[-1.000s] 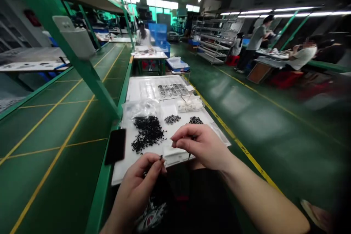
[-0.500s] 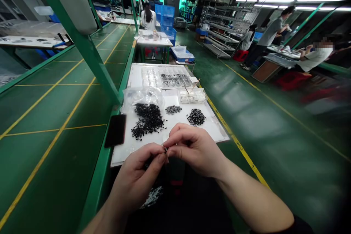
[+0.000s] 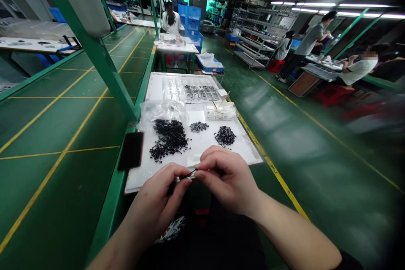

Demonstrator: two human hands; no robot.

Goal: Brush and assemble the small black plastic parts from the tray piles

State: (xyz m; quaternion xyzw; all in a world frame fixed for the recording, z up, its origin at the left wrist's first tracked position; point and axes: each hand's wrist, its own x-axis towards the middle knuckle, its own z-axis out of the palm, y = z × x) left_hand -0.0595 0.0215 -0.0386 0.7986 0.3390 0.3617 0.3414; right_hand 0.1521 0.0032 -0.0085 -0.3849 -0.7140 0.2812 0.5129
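Between my fingertips, over the near edge of the white work board (image 3: 196, 114), is a small thin black part (image 3: 191, 173). My left hand (image 3: 161, 198) pinches one end of it with thumb and forefinger. The other end is pinched by my right hand (image 3: 229, 179). Most of the part is hidden by the fingers. Beyond my hands lie a large heap of black stemmed parts (image 3: 170, 140), a small pile of tiny dark pieces (image 3: 199, 126) and a round pile of black parts (image 3: 225, 136).
A phone (image 3: 130, 151) lies at the board's left. Behind the heap are a clear plastic bag (image 3: 163, 111), a clear box (image 3: 220, 112) with thin sticks, and a compartment tray (image 3: 190, 87). A green post (image 3: 107, 71) rises at left. Several people sit or stand farther off.
My fingertips have drawn slightly apart, and more of the thin black part shows between them. My right hand has shifted a little to the right. The view has moved slightly.
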